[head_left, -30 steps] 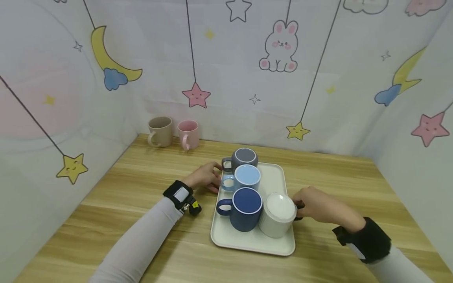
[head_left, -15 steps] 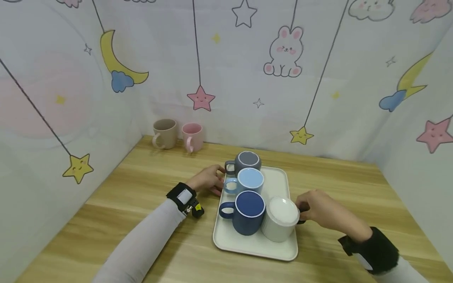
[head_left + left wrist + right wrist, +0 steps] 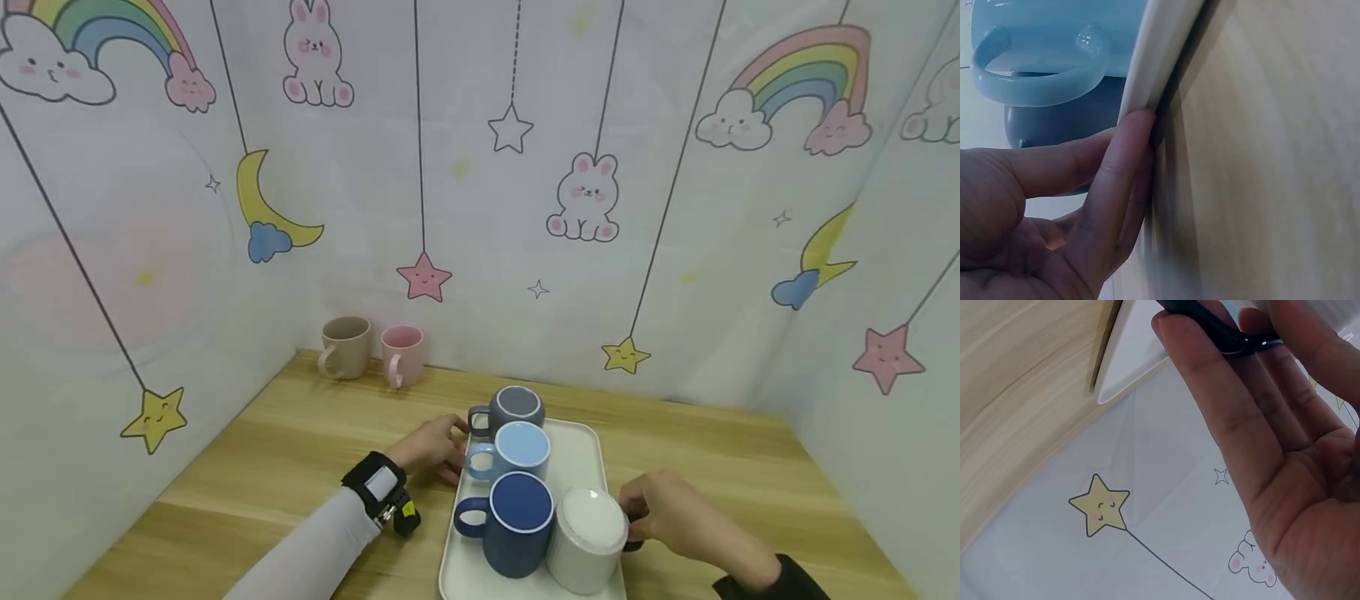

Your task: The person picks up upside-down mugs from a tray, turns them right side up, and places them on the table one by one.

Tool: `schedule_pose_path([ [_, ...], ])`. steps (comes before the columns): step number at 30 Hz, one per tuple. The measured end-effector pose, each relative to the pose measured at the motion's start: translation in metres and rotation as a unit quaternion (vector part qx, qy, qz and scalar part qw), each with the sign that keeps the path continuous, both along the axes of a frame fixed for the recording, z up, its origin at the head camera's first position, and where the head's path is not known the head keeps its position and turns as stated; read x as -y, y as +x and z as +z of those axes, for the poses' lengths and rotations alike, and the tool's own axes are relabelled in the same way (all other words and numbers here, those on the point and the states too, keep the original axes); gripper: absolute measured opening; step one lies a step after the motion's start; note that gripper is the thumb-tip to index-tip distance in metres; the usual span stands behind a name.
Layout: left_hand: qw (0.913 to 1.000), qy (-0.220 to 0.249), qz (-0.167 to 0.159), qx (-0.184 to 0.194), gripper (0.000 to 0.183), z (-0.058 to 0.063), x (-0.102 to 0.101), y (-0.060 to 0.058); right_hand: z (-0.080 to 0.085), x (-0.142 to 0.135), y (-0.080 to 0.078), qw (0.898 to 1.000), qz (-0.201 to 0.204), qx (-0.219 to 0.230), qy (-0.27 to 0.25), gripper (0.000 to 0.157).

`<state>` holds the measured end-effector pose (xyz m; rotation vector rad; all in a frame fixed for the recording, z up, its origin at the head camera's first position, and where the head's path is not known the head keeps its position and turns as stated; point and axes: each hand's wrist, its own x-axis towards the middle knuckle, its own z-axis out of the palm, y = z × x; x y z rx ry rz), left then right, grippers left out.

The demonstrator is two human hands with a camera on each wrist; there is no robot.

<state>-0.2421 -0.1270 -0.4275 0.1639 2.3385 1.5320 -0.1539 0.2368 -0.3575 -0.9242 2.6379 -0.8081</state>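
On a white tray [image 3: 576, 446], a grey mug [image 3: 517, 406], a light blue mug [image 3: 521, 448] and a navy mug [image 3: 517, 525] stand in a row along the left side, seemingly bottom up, handles pointing left. Beside the navy one is a white mug [image 3: 588, 542], bottom up, at the front right. My right hand [image 3: 667, 510] holds its black handle [image 3: 1225, 334], fingers curled round it in the right wrist view. At the tray's left edge, my left hand [image 3: 427, 448] pinches the rim [image 3: 1160, 50] between thumb and fingers, near the light blue mug's handle.
A beige mug [image 3: 347, 348] and a pink mug [image 3: 403, 357] stand upright at the back left of the wooden table [image 3: 690, 442]. A patterned white cloth [image 3: 480, 192] surrounds the table at the back and both sides.
The head view has tilted up, so everything sits lower in it. Both hands keep their holds, and the mugs keep their places on the tray.
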Motion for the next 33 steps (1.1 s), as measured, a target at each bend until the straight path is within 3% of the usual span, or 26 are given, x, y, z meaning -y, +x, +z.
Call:
schedule_pose_path([
  [3, 0.9999, 0.006, 0.001, -0.01, 0.053, -0.002, -0.002, -0.001, -0.001, -0.001, 0.0, 1.0, -0.007, 0.008, -0.011, 0.018],
  [6, 0.9999, 0.012, -0.005, 0.007, 0.053, -0.019, -0.002, 0.01, -0.013, -0.001, 0.01, 1.0, -0.01, 0.02, -0.005, 0.019],
  [9, 0.9996, 0.013, -0.013, 0.02, 0.053, -0.023, -0.002, 0.012, -0.015, -0.001, 0.014, 0.999, -0.017, 0.026, 0.006, 0.02],
  [17, 0.9999, 0.004, -0.011, 0.011, 0.054, -0.001, 0.002, -0.005, 0.0, 0.005, 0.005, 0.999, -0.021, -0.034, 0.031, 0.021],
  [21, 0.9996, 0.005, -0.023, 0.013, 0.056, 0.005, 0.004, -0.009, 0.003, 0.005, 0.001, 0.999, -0.012, -0.036, 0.028, 0.022],
  [33, 0.9997, 0.016, -0.015, 0.012, 0.056, 0.004, 0.004, -0.005, 0.006, 0.004, -0.001, 0.999, 0.0, -0.025, 0.028, 0.019],
])
